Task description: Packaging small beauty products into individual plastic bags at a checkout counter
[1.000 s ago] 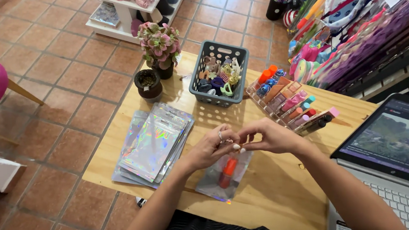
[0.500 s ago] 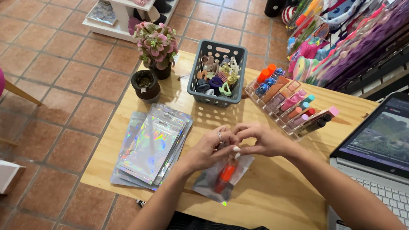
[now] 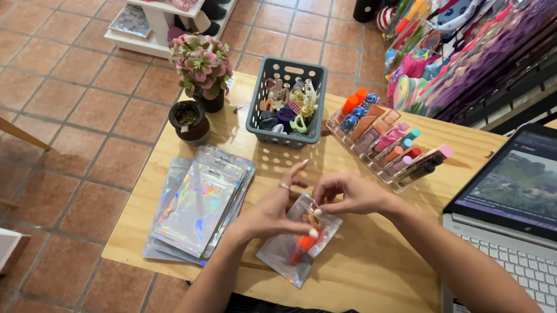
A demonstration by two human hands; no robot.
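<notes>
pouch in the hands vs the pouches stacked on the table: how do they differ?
The held pouch has an orange-capped tube inside; the stacked pouches look flat, with nothing visible inside. The held pouch is gripped at its top by the left hand and right hand; the stack lies untouched, nearer the left hand. The held one is single; the stack has several overlapping. Both are shiny holographic pouches on the wooden table.

One head-worn view looks steeply down, close above the light wooden counter (image 3: 376, 279), tiled floor beyond it.
</notes>
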